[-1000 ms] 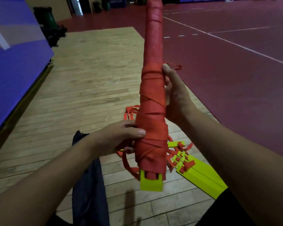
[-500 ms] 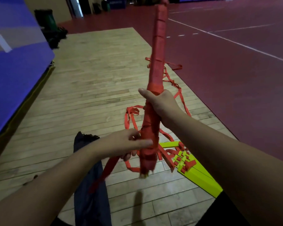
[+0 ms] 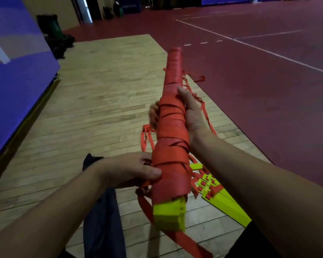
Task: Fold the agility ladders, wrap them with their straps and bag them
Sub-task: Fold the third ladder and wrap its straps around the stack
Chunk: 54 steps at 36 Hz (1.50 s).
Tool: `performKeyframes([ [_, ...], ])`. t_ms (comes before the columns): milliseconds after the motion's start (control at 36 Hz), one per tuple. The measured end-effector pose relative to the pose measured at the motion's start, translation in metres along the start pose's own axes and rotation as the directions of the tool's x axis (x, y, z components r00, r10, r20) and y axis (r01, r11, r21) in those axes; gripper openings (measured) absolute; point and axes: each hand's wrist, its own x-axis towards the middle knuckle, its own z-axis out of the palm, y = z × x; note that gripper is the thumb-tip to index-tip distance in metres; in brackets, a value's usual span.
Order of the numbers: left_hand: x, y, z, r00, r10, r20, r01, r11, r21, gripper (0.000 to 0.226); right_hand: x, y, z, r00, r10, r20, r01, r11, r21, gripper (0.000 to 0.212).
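**While both hands clasp it, wrapped ladder bundle hangs above the wood floor**

Where yellow-green rung ends poke out nearest, the bundle tilts up and away. Left hand grips its near part, thumb across the red strap; right hand curls round the middle. Below lie a dark bag, left, and a second ladder, right.

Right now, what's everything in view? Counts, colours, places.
wrapped ladder bundle: 1, red straps over yellow-green rungs, held up, centre
loose strap tail: 1, red, hanging below the bundle's near end
second ladder: 1, yellow-green with red straps, on the wood floor, right
bag: 1, dark, wood floor, lower left of bundle
mat: 1, blue, left edge
bin: 1, green, far left
left hand: 1, grips bundle's near end
right hand: 1, grips bundle's middle
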Motion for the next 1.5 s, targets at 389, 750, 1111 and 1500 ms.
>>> performKeyframes([
  [389, 0.011, -0.006, -0.006, 0.871, -0.12, -0.477, 0.342, 0.845, 0.411, 0.049, 0.013, -0.004, -0.022, 0.774, -0.563, -0.291, 0.098, 0.56, -0.823, 0.066],
  [750, -0.004, 0.004, -0.014, 0.968, 0.087, -0.236, -0.047, 0.984, 0.171, 0.04, -0.009, -0.021, -0.005, 0.975, -0.219, -0.034, 0.215, 0.973, -0.087, 0.04],
  [1111, -0.013, 0.0, -0.022, 0.985, -0.136, -0.104, 0.152, 0.973, 0.173, 0.039, -0.009, 0.003, 0.01, 0.991, -0.03, -0.133, -0.029, 0.906, -0.422, 0.045],
  [1500, 0.014, 0.001, 0.007, 0.83, 0.084, -0.552, 0.331, 0.722, 0.608, 0.029, 0.007, 0.012, 0.003, 0.794, -0.553, -0.251, 0.133, 0.562, -0.817, 0.074],
])
